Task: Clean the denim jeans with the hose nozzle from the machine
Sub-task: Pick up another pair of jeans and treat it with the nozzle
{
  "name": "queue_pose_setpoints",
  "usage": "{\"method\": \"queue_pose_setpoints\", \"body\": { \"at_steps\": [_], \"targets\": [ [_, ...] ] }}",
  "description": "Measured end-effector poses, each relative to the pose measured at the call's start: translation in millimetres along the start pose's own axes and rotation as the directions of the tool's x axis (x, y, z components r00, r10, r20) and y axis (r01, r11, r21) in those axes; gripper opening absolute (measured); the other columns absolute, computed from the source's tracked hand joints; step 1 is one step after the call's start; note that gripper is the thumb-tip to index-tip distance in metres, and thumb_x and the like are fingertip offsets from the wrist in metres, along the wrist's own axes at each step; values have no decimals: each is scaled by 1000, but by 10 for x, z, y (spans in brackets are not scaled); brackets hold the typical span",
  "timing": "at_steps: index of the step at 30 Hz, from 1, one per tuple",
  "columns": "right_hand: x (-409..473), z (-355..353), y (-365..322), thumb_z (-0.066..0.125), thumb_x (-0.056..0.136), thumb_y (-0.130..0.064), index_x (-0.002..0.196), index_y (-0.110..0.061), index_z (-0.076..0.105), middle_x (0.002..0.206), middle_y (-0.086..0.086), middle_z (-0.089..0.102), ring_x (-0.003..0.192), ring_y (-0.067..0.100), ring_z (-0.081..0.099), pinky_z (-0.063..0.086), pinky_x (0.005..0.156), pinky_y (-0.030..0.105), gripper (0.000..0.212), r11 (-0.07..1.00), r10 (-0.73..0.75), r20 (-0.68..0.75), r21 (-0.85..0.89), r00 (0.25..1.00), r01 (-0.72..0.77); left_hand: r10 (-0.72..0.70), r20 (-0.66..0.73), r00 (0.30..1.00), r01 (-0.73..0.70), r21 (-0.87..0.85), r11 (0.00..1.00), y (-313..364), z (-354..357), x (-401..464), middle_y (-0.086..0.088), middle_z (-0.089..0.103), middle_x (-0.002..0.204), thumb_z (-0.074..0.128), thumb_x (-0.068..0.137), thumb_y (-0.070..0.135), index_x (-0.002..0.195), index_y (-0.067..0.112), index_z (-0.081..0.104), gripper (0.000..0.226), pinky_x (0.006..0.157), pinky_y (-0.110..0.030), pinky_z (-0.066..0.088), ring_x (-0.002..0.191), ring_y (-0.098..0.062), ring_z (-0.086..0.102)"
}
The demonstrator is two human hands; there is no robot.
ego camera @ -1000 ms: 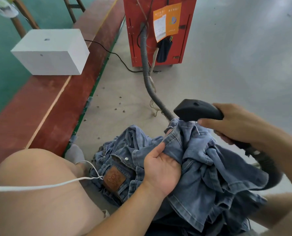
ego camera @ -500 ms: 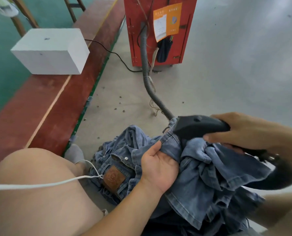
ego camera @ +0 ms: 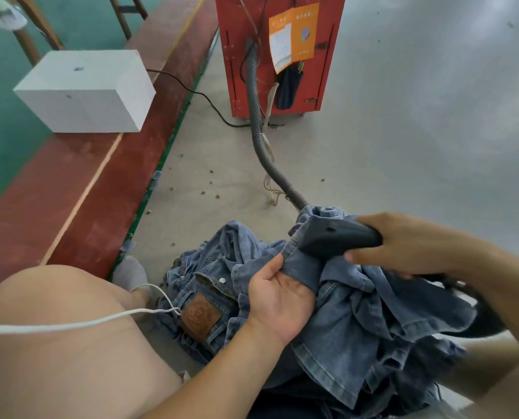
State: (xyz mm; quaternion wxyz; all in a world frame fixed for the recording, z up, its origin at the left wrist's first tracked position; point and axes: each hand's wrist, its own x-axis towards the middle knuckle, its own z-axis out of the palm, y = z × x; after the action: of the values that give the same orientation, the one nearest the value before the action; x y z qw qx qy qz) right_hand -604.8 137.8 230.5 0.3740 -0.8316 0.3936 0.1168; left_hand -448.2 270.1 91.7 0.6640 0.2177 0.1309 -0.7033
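Observation:
Crumpled blue denim jeans (ego camera: pixel 358 322) with a brown leather patch (ego camera: pixel 200 316) lie bunched on the floor in front of me. My left hand (ego camera: pixel 278 300), palm up, holds a fold of the denim from below. My right hand (ego camera: pixel 403 243) grips the black hose nozzle (ego camera: pixel 334 237), whose head presses into the raised fold just above my left hand. A grey ribbed hose (ego camera: pixel 256 116) runs from the red machine (ego camera: pixel 278 52) down behind the jeans.
A white block (ego camera: pixel 85 92) sits on a red-brown wooden bench (ego camera: pixel 79 192) at left. My bare left knee (ego camera: pixel 55 343) fills the lower left, crossed by a white cord (ego camera: pixel 70 325). A black cable (ego camera: pixel 197 95) lies on the grey concrete floor (ego camera: pixel 418 146).
My right hand brought the nozzle down and to the left, from above the jeans into the fold. My left hand stayed under the denim, its grip barely shifted.

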Motion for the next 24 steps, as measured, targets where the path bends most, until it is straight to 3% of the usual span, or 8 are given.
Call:
{"method": "queue_pose_setpoints", "body": {
  "at_steps": [2, 6, 9, 12, 15, 19, 22, 24],
  "targets": [
    [115, 131, -75, 73, 91, -39, 87, -36, 63, 64, -6, 68, 49, 9, 63, 50, 49, 21, 10, 998, -49, -71, -32, 996, 47, -6, -29, 1000, 6, 27, 1000, -10, -21, -7, -25, 54, 148, 40, 101, 24, 146, -5, 51, 54, 118, -50, 35, 136, -40, 55],
    [64, -73, -35, 72, 92, -39, 86, -39, 64, 55, -4, 64, 43, 12, 59, 47, 45, 20, 10, 992, -57, -192, 103, 980, 78, -18, -17, 1000, 19, 55, 998, 37, 30, -29, -26, 54, 147, 42, 98, 22, 144, -6, 53, 55, 115, -52, 36, 134, -41, 55],
    [-92, -277, 87, 72, 91, -44, 90, -40, 65, 57, 4, 65, 44, 16, 59, 52, 50, 26, 9, 995, -19, -60, 100, 998, 25, -35, 23, 999, 35, 6, 999, 52, 31, -20, -28, 55, 146, 40, 99, 23, 140, -8, 56, 54, 115, -53, 37, 133, -43, 56],
    [-30, -85, 46, 73, 89, -43, 93, -33, 65, 64, -2, 68, 49, 14, 62, 50, 50, 22, 13, 1000, -9, 38, -4, 999, 9, -50, 35, 998, 50, 3, 999, 21, 12, -24, -27, 54, 147, 39, 100, 25, 142, -6, 55, 54, 120, -50, 33, 136, -41, 54],
    [110, 128, -86, 71, 89, -44, 95, -39, 64, 75, -15, 70, 57, 6, 65, 50, 53, 19, 10, 993, -100, -57, -71, 993, 96, -64, 20, 998, 63, 57, 996, 25, 3, -14, -25, 56, 146, 41, 99, 23, 144, -4, 54, 54, 121, -48, 34, 136, -38, 55],
    [65, -110, 5, 71, 92, -43, 92, -46, 63, 60, -5, 68, 44, 10, 60, 49, 46, 20, 9, 989, -83, -251, 97, 964, 110, 3, -90, 996, 20, 252, 968, 121, 64, 39, -20, 64, 133, 50, 93, 36, 130, 3, 67, 53, 116, -48, 40, 122, -36, 61],
    [-50, -328, 228, 70, 95, -44, 89, -45, 62, 55, 5, 65, 43, 18, 58, 50, 47, 29, 10, 984, -17, -281, 164, 960, 66, 106, -182, 977, 9, 540, 842, 255, 184, 118, -12, 67, 94, 43, 96, 67, 114, 13, 68, 63, 91, -40, 49, 88, -27, 64],
    [-67, -375, 355, 71, 96, -41, 93, -41, 64, 56, 6, 65, 44, 21, 58, 50, 48, 30, 8, 975, 45, -278, 221, 960, 19, 185, -163, 969, 38, 838, 545, 338, 319, 164, 3, 72, 83, 41, 93, 78, 111, 24, 69, 64, 81, -34, 53, 82, -18, 69]
  ]
}}
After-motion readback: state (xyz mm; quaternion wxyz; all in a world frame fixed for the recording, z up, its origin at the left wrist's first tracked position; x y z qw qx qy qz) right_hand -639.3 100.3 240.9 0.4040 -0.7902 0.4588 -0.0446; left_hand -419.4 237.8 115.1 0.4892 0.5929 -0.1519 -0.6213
